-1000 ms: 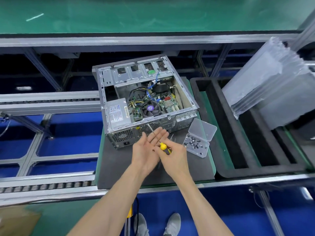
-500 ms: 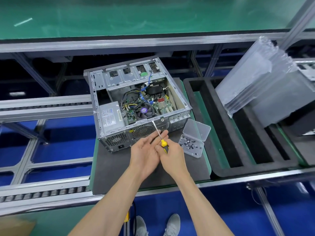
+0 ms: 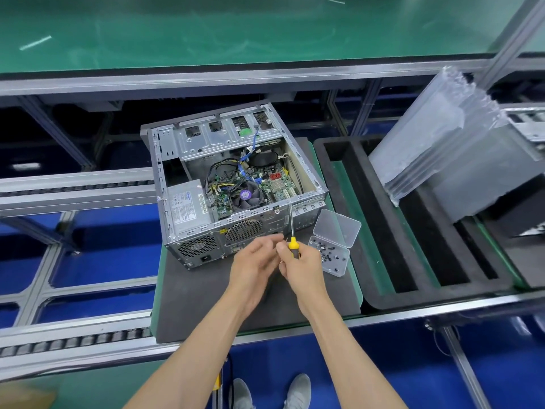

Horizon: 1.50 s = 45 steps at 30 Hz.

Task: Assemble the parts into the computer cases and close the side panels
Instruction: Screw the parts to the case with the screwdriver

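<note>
the computer case (image 3: 236,184) lies on its side on a dark mat (image 3: 200,296) that covers a green pallet (image 3: 358,290), toward the mat's far edge, its side panel off so the power supply (image 3: 187,206), the fan (image 3: 246,197) and the green board with its cables show. at the mat's near middle the right hand (image 3: 300,265) grips a yellow-handled screwdriver (image 3: 292,231), fingers curled round the handle, the shaft standing up with its tip at the case's near top rim. the left hand (image 3: 253,262) is just beside it, fingers loosely bent toward the right hand's fingertips; whether they pinch anything cannot be told. near the mat's right edge a clear plastic box (image 3: 330,256) of small dark screws sits with its lid (image 3: 337,227) hinged open. to the right a black foam tray (image 3: 383,278) with long slots bears a stack of clear bags (image 3: 436,137). all this rides on a roller conveyor (image 3: 73,342) of aluminium rails over a blue floor (image 3: 97,249), with a green counter (image 3: 236,28) beyond. grey shoes (image 3: 298,391) show below.
</note>
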Each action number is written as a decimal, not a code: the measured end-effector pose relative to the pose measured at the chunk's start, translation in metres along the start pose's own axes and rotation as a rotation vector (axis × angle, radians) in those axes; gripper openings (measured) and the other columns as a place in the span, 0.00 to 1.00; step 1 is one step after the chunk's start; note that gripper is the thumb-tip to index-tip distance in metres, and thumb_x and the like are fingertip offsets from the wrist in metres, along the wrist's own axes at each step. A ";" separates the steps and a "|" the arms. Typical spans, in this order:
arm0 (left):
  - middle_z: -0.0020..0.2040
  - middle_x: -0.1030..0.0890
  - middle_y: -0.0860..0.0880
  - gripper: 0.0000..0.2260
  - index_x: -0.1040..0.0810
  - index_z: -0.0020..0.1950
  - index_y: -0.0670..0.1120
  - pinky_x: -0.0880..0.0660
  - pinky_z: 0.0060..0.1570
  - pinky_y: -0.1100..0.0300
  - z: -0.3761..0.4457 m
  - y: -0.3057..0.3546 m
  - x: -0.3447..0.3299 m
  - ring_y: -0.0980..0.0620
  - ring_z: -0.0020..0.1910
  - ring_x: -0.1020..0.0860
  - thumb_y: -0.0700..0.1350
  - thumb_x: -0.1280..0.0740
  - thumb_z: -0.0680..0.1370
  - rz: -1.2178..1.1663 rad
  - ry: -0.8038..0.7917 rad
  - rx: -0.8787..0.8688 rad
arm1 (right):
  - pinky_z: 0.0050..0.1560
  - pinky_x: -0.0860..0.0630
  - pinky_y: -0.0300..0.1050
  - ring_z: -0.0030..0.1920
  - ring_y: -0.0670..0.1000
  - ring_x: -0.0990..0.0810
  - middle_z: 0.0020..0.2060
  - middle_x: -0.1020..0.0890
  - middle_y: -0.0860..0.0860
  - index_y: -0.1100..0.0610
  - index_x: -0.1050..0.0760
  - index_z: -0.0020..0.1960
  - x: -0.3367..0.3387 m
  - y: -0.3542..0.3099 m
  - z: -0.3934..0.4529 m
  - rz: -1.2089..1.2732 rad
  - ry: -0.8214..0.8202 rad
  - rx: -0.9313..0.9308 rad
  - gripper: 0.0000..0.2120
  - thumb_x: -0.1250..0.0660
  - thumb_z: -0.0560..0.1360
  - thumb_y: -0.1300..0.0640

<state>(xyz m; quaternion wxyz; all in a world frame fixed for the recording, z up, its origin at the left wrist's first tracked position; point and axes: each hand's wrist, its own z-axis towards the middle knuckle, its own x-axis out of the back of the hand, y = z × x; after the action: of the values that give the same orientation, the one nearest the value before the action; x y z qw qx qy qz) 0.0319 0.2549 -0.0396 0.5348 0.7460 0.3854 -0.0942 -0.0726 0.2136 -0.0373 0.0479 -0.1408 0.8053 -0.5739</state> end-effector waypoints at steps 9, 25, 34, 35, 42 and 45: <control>0.44 0.13 0.46 0.09 0.13 0.46 0.48 0.19 0.49 0.57 0.006 -0.009 -0.002 0.49 0.45 0.16 0.37 0.31 0.80 0.472 0.171 -0.285 | 0.26 0.38 0.40 0.27 0.49 0.31 0.31 0.25 0.55 0.66 0.20 0.44 0.001 -0.009 0.003 0.416 -0.069 -0.147 0.13 0.34 0.81 0.58; 0.50 0.13 0.44 0.11 0.21 0.56 0.39 0.18 0.40 0.59 0.025 0.012 -0.004 0.47 0.49 0.14 0.47 0.32 0.80 -0.155 0.214 0.044 | 0.36 0.30 0.41 0.28 0.45 0.27 0.28 0.20 0.54 0.55 0.20 0.47 0.021 0.020 -0.011 -0.270 -0.215 0.163 0.10 0.40 0.80 0.55; 0.48 0.13 0.40 0.11 0.22 0.54 0.37 0.17 0.39 0.54 0.024 0.015 -0.006 0.40 0.48 0.14 0.45 0.33 0.81 -0.151 0.184 0.066 | 0.36 0.30 0.43 0.28 0.46 0.26 0.27 0.20 0.51 0.54 0.22 0.42 0.024 0.025 -0.012 -0.300 -0.203 0.160 0.11 0.40 0.79 0.54; 0.48 0.14 0.40 0.11 0.22 0.54 0.37 0.17 0.39 0.53 0.024 0.014 -0.005 0.40 0.48 0.14 0.45 0.33 0.82 -0.150 0.183 0.072 | 0.36 0.30 0.43 0.28 0.46 0.26 0.27 0.20 0.51 0.53 0.22 0.40 0.024 0.025 -0.012 -0.313 -0.203 0.161 0.12 0.40 0.80 0.54; 0.43 0.14 0.38 0.08 0.23 0.51 0.35 0.17 0.38 0.53 0.028 0.015 0.005 0.38 0.46 0.14 0.41 0.33 0.82 0.022 0.195 0.071 | 0.41 0.26 0.44 0.35 0.44 0.22 0.32 0.18 0.46 0.43 0.24 0.46 0.029 0.030 -0.018 -0.516 -0.106 0.276 0.04 0.35 0.79 0.50; 0.44 0.14 0.39 0.09 0.22 0.52 0.35 0.17 0.37 0.54 0.029 0.015 0.007 0.40 0.46 0.14 0.42 0.32 0.81 0.068 0.213 0.102 | 0.44 0.23 0.50 0.41 0.49 0.19 0.35 0.17 0.48 0.47 0.26 0.50 0.026 0.035 -0.020 -0.446 -0.031 0.241 0.05 0.32 0.77 0.48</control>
<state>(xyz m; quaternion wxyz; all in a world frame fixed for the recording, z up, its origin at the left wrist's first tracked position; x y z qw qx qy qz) 0.0546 0.2314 -0.0446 0.4551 0.7908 0.4090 -0.0158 -0.1082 0.2354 -0.0612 -0.0511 -0.3171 0.6793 -0.6598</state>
